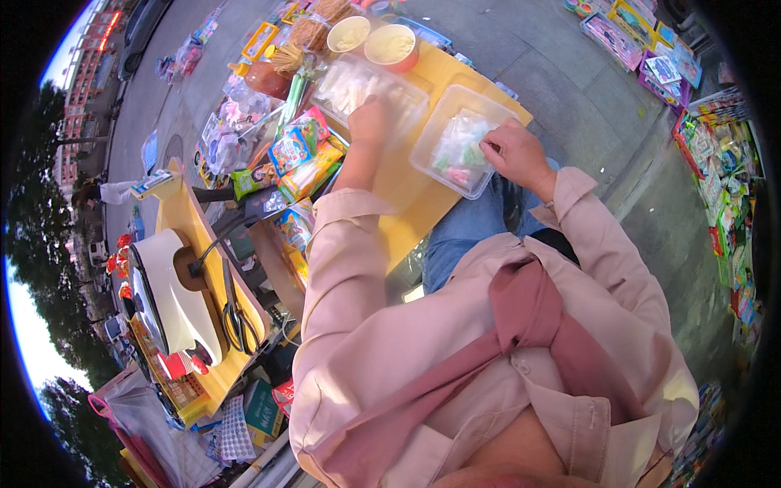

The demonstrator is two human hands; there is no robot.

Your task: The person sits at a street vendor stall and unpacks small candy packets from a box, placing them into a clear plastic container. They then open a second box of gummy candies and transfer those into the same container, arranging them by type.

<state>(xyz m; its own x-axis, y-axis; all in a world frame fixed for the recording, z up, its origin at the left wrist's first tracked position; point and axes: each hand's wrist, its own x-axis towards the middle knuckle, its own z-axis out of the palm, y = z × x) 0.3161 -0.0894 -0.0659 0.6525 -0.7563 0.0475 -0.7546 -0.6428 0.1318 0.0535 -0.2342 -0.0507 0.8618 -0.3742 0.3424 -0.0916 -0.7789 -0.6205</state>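
On the yellow tabletop [406,229] stand two clear plastic containers. My left hand [369,122] is at the near edge of the left container [412,100], which holds pale, stick-like pieces; its fingertips are partly hidden. My right hand [517,152] is at the right rim of the other container [430,161], where small white, green and pink packets [460,146] lie. Its thumb and fingers are bent close together; whether something small is between them cannot be told. Beyond the left container are a pale tub [348,34] and a red-sided tub [390,46], both with pale yellow contents.
Left of the containers lie a bottle of reddish liquid [265,79], wooden sticks [285,58] and colourful snack packets [305,158]. Black-handled scissors [235,323] and a white appliance [177,293] occupy a side board. Baskets of goods [665,79] stand at the right.
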